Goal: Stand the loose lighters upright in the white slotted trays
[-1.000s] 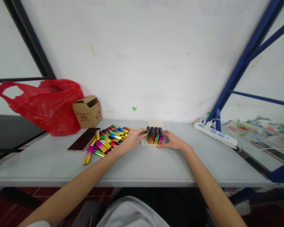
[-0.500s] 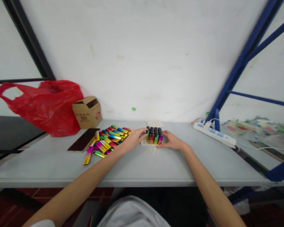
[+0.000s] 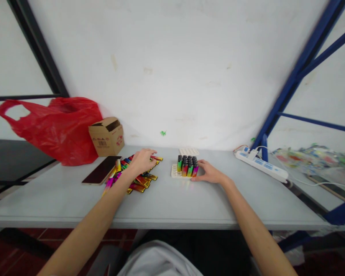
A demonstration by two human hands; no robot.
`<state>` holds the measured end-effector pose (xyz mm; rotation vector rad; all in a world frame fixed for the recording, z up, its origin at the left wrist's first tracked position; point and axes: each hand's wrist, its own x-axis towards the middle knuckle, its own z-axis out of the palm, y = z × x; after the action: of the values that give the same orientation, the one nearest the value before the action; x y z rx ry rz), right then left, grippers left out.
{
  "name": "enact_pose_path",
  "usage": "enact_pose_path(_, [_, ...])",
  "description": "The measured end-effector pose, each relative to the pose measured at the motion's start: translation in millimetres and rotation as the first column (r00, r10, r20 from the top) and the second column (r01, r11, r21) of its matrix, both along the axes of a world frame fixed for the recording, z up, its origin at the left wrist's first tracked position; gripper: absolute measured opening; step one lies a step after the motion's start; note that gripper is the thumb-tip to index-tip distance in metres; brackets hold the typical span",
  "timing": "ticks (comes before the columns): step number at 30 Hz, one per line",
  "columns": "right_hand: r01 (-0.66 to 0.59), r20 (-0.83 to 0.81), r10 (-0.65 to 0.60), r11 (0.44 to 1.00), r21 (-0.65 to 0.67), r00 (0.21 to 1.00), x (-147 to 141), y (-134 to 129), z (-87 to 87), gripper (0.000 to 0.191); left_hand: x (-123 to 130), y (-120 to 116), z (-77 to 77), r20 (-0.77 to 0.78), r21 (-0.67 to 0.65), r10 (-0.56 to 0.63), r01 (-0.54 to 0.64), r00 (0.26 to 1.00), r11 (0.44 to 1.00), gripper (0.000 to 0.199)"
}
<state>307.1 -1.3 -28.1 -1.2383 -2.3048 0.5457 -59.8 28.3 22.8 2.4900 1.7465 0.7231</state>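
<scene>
On the white holed tray (image 3: 174,173), black-topped metallic tubes (image 3: 188,167) that look like lighters stand upright, leaving its left end bare. The right hand (image 3: 209,171), thumb and fingers set wide, rests against the tray's right end. Left of the tray, the left hand (image 3: 143,160) is over a heap of loose tubes (image 3: 140,183); whether it holds one I cannot tell. Farther left of the tray, a cardboard box (image 3: 106,140) bears a barcode, dark symbols and red print, too small to read.
</scene>
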Motion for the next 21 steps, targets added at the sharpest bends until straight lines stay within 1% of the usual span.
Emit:
enact_pose_path(2, [0.0, 0.009, 0.0, 1.0, 0.005, 1.0, 0, 0, -0.1, 0.085, -9, 0, 2.2, -0.1, -0.094, 0.036, -0.045, 0.994, 0.995, 0.043])
enact_pose_path(4, [-0.002, 0.019, 0.002, 1.0, 0.012, 1.0, 0, 0, -0.2, 0.087, -13, 0, 2.7, -0.134, -0.159, 0.033, -0.054, 0.99, 0.986, 0.042])
enact_pose_path(5, [-0.002, 0.022, 0.002, 1.0, 0.013, 1.0, 0, 0, -0.3, 0.087, -14, 0, 2.1, -0.122, -0.161, 0.026, -0.046, 0.992, 0.986, 0.041])
enact_pose_path(9, [-0.001, 0.01, 0.001, 1.0, 0.019, 1.0, 0, 1, -0.7, 0.084, -12, 1, -3.2, -0.019, -0.082, 0.009, -0.01, 1.0, 0.997, 0.035])
enact_pose_path(13, [-0.005, 0.0, 0.005, 1.0, 0.021, 1.0, 0, 1, -1.0, 0.083, -9, 1, -7.8, -0.04, -0.07, 0.024, -0.026, 0.999, 0.997, 0.028])
enact_pose_path(15, [-0.006, -0.003, 0.006, 1.0, 0.018, 1.0, 0, 1, -0.7, 0.083, -7, 0, -8.2, -0.028, -0.043, 0.027, -0.028, 0.999, 0.999, 0.024])
enact_pose_path(18, [-0.007, 0.003, 0.007, 1.0, 0.012, 1.0, -1, 1, 0.3, 0.083, -4, -1, -5.4, 0.075, 0.052, -0.005, 0.001, 0.997, 0.999, 0.02])
enact_pose_path(20, [-0.006, 0.01, 0.006, 1.0, 0.008, 1.0, -1, 0, 1.0, 0.084, 0, -3, -2.1, 0.23, 0.092, -0.055, 0.035, 0.972, 0.995, 0.022])
enact_pose_path(21, [-0.006, 0.011, 0.006, 1.0, 0.006, 1.0, -1, 0, 1.3, 0.084, 3, -3, -0.7, 0.341, 0.085, -0.076, 0.05, 0.937, 0.995, 0.025])
